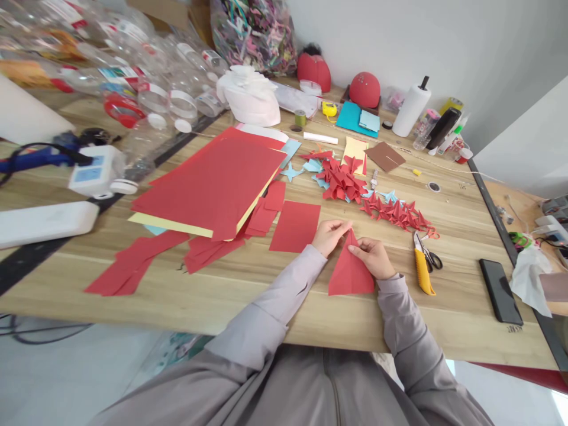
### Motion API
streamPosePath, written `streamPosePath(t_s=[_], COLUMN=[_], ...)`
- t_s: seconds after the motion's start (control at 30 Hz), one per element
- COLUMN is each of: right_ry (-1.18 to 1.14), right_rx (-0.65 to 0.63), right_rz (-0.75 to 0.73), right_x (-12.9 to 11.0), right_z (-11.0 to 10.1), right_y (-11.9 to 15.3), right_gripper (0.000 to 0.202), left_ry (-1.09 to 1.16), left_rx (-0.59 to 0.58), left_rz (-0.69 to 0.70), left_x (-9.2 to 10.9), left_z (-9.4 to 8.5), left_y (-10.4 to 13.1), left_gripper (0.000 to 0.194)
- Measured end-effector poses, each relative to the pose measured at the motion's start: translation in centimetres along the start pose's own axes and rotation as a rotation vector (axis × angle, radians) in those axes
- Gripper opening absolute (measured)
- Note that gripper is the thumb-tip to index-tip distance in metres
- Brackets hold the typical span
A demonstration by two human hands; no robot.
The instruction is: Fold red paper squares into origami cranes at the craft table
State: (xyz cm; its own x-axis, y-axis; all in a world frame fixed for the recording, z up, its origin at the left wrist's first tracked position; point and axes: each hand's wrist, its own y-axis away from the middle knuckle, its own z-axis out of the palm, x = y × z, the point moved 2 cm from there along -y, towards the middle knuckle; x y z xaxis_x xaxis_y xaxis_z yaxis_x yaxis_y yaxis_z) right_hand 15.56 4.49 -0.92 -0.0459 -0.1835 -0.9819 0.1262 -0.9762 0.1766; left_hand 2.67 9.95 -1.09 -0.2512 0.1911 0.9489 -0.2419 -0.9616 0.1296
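A red sheet of paper (350,275), folded to a point at its far end, lies on the table in front of me. My left hand (331,235) pinches that tip from the left. On the right edge, just below the tip, my right hand (373,255) grips the paper between thumb and fingers. Creases run down the sheet toward its wide near edge. A flat red square (296,226) lies beside my left hand. Beyond my hands are folded red paper stars (394,212) and a heap of red folded pieces (341,177).
Large red sheets (213,177) are stacked at left, with red paper strips (137,260) nearby. A yellow utility knife (423,269), scissors (432,257) and a phone (500,291) lie at right. Plastic bottles (155,94) crowd the back left.
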Motion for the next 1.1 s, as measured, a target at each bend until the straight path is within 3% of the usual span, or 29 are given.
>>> streamPosePath(t_s=[0.07, 0.23, 0.4, 0.67, 0.9, 1.1], right_ry=[0.005, 0.01, 0.028, 0.044, 0.055, 0.063], right_rx=[0.028, 0.052, 0.02, 0.025, 0.009, 0.032], right_rz=[-0.001, -0.026, -0.03, -0.012, -0.023, -0.02], right_x=[0.12, 0.2, 0.01, -0.22, 0.12, 0.18], right_z=[-0.18, -0.41, -0.25, -0.02, -0.14, -0.22], right_y=[-0.06, -0.15, -0.1, 0.01, -0.11, -0.1], right_gripper=[0.031, 0.033, 0.033, 0.035, 0.033, 0.035], left_ry=[0.009, -0.062, -0.061, -0.029, -0.059, -0.04], left_rx=[-0.022, -0.078, -0.056, -0.015, -0.054, -0.019], left_rz=[-0.024, 0.091, 0.112, 0.052, 0.122, 0.028], left_x=[-0.04, 0.07, 0.36, 0.54, 0.4, 0.38], left_z=[-0.17, -0.29, -0.26, -0.25, -0.14, -0.18], left_y=[-0.04, -0.16, 0.06, 0.14, 0.01, 0.1], left_gripper=[0.038, 0.029, 0.025, 0.039, 0.032, 0.044])
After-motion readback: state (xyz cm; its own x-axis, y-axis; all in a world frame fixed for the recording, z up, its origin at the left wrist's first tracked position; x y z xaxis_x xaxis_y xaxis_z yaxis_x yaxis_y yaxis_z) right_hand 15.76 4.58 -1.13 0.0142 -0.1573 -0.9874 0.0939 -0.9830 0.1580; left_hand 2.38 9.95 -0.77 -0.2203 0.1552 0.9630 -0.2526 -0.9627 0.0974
